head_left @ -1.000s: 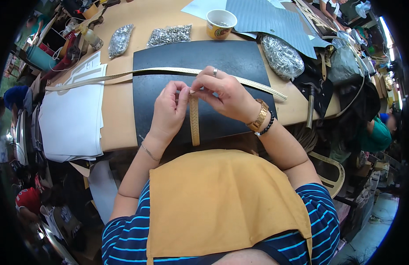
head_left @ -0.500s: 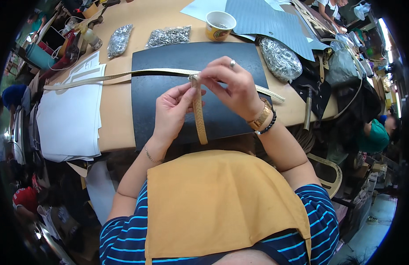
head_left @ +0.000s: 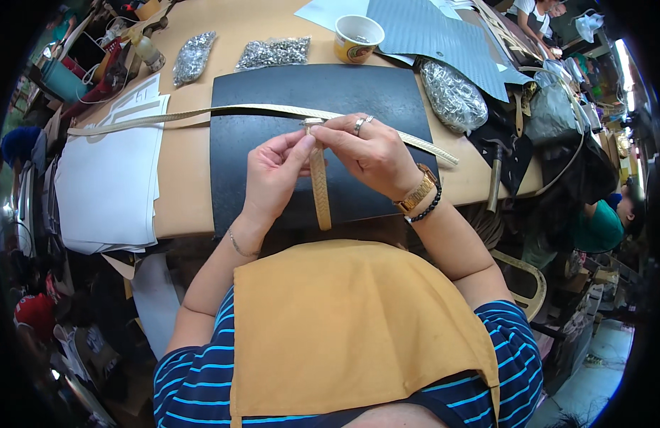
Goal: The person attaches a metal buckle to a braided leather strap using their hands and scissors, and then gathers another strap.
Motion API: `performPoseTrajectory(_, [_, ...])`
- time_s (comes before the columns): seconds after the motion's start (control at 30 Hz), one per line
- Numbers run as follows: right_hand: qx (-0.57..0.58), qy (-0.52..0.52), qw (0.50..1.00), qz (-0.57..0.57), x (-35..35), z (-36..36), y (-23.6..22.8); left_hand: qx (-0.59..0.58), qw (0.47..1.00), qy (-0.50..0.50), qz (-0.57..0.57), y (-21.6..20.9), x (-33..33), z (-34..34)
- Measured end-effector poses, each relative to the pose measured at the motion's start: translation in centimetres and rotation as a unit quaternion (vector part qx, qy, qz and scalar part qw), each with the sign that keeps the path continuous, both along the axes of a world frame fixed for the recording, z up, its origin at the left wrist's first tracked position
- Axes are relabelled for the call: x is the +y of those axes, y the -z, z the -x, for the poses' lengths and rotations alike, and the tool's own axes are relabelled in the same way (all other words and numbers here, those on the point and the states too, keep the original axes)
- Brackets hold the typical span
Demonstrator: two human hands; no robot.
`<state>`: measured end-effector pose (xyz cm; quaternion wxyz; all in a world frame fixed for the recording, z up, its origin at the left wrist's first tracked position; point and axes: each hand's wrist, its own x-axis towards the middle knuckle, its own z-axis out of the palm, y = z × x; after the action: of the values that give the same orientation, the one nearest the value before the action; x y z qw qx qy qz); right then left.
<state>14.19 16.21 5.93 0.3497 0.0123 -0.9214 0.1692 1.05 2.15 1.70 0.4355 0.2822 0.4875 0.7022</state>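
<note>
A tan braided strap point(head_left: 320, 192) hangs down toward me, its top end held between my two hands. A small pale metal fitting point(head_left: 313, 122), perhaps a buckle or loop, sits at that end; its exact kind is too small to tell. My left hand point(head_left: 271, 175) pinches the strap just below the fitting, thumb on top. With thumb and forefinger, my right hand point(head_left: 376, 157) grips the same end by the fitting, and its fingers partly hide it. Behind my hands, a long pale braided strap point(head_left: 166, 116) runs sideways across the black mat point(head_left: 255, 85).
White paper sheets point(head_left: 105, 192) are stacked at the left. Bags of small metal parts point(head_left: 273, 53) and a yellow-white cup point(head_left: 358, 43) stand at the back. Right of the mat are another clear bag point(head_left: 452, 96) and a hammer point(head_left: 496, 171). Other people work farther off.
My right hand has come down and turned, its fingers closing over the fitting. My left hand keeps its pinch on the strap, shifted slightly left in the picture.
</note>
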Motion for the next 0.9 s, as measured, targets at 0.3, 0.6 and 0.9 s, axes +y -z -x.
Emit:
performPoseTrajectory(0.3, [-0.043, 0.018, 0.889, 0.456, -1.1, 0.3, 0.3, 0.004, 1.0, -0.014, 0.007, 0.6, 0.1, 0.5])
performPoseTrajectory(0.6, [-0.072, 0.001, 0.876, 0.477, 0.0, 1.0, 1.5, 0.026, 1.0, -0.003, 0.005, 1.2, 0.0, 0.7])
performPoseTrajectory(0.9, [-0.074, 0.015, 0.851, 0.52, -0.2, 1.5, 1.7, 0.024, 0.999, -0.018, 0.018, 1.7, -0.1, 0.8])
